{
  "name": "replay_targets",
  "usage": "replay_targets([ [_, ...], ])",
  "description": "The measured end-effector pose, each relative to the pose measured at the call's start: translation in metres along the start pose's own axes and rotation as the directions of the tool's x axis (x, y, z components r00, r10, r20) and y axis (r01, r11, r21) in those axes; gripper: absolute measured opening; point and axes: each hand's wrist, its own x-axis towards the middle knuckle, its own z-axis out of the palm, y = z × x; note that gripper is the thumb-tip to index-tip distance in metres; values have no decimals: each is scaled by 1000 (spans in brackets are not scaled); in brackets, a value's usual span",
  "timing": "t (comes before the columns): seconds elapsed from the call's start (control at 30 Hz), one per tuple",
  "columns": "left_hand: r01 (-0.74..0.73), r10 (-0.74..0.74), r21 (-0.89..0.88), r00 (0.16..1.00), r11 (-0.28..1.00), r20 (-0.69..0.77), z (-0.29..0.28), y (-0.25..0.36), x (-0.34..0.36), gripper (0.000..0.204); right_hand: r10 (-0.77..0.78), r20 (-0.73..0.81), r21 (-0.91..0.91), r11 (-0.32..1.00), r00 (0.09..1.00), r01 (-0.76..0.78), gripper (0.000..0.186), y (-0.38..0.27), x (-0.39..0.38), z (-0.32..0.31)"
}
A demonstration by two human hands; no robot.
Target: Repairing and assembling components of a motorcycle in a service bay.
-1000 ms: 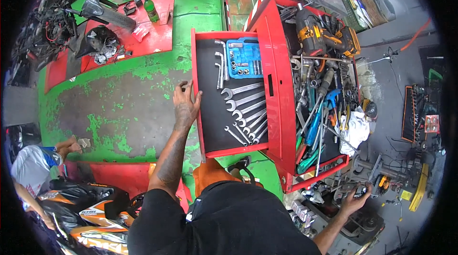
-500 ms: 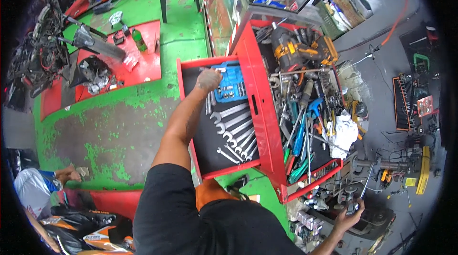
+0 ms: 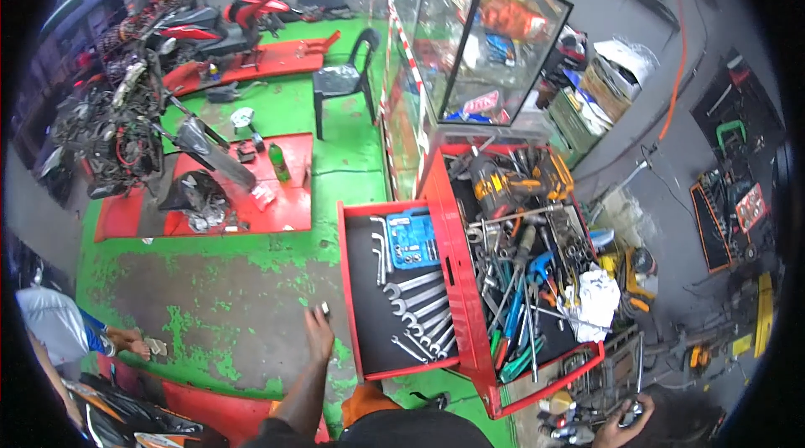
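My left hand (image 3: 318, 335) is beside the open red drawer (image 3: 350, 297), its fingers pinching a small silver piece that looks like a socket (image 3: 326, 308). In the drawer lie a blue socket case (image 3: 406, 257), a row of open-end wrenches (image 3: 417, 301) and several bent wrenches (image 3: 380, 248). At the lower right, my right hand (image 3: 625, 429) is closed around the round head of a ratchet (image 3: 641, 364), whose long metal shaft points upward.
Pliers, screwdrivers and a black-and-yellow impact wrench (image 3: 495, 184) fill the top of the red tool cart (image 3: 470, 314). A white rag (image 3: 597, 301) lies at its edge. Beyond are a glass cabinet (image 3: 503, 54), a black chair (image 3: 344, 83) and motorcycles (image 3: 222, 24). Another person's feet (image 3: 134, 346) show at left.
My left hand has left the socket case and moved back out of the drawer with the small piece. The view has tilted up, and my right hand still grips the ratchet.
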Motion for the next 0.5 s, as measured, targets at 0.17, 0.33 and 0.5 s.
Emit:
replay_targets([
  [0.17, 215, -212, -66, 976, 974, 54, 14, -19, -92, 34, 42, 12, 323, 945, 999, -44, 22, -7, 21, 23],
  [0.33, 225, -222, -23, 969, 974, 109, 45, -23, -110, 35, -152, 51, 592, 800, 987, 93, 19, -9, 27, 44],
  [0.5, 383, -238, -346, 888, 857, 393, 147, 13, -134, 36, -75, 221, 741, 661, 972, -118, 32, 4, 6, 59],
])
